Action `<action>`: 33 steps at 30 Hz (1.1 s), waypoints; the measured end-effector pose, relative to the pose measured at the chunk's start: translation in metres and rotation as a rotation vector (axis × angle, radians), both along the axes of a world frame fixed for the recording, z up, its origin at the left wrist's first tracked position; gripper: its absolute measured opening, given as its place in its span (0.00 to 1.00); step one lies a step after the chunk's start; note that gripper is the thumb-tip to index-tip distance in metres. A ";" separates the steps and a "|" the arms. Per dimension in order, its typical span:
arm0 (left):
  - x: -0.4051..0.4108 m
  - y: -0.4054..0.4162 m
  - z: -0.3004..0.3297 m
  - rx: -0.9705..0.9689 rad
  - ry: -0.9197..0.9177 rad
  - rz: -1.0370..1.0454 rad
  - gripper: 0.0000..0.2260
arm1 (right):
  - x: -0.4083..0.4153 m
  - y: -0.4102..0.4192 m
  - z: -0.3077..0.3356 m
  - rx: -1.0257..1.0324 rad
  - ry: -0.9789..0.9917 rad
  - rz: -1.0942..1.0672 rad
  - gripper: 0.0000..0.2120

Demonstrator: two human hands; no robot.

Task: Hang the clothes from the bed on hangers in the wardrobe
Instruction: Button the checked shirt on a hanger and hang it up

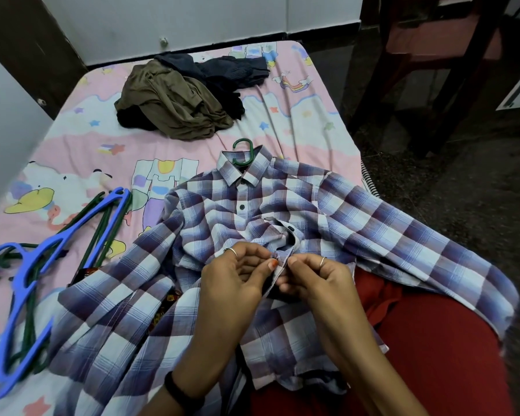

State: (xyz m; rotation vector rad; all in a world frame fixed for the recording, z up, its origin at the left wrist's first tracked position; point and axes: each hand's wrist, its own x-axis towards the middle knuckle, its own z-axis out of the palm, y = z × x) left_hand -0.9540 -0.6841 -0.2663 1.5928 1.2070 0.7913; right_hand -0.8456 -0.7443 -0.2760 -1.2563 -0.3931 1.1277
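A blue-and-white checked shirt [357, 211] lies face up on the bed, with the hook of a green hanger [243, 151] sticking out of its collar. My left hand [237, 277] and my right hand [315, 277] meet at the shirt's front placket, each pinching an edge of the fabric at a button. One button higher up on the placket is fastened. A heap of olive and dark clothes [180, 94] sits at the far end of the bed.
The bed's pink cartoon sheet [81, 154] is spread under everything. A blue hanger [42, 259] lies on several green hangers [99, 232] at the left. A dark wooden chair [433, 70] stands on the floor to the right. My red-clothed lap [433, 349] is at bottom right.
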 end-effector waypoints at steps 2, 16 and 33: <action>0.000 0.001 0.001 -0.027 -0.035 0.020 0.05 | 0.001 0.001 0.000 0.015 -0.001 0.010 0.10; -0.001 -0.001 -0.002 0.005 -0.018 0.016 0.08 | 0.000 0.006 -0.007 0.017 -0.213 0.081 0.06; 0.015 -0.003 0.001 0.050 0.015 0.108 0.03 | -0.013 0.008 -0.017 0.058 -0.397 -0.098 0.05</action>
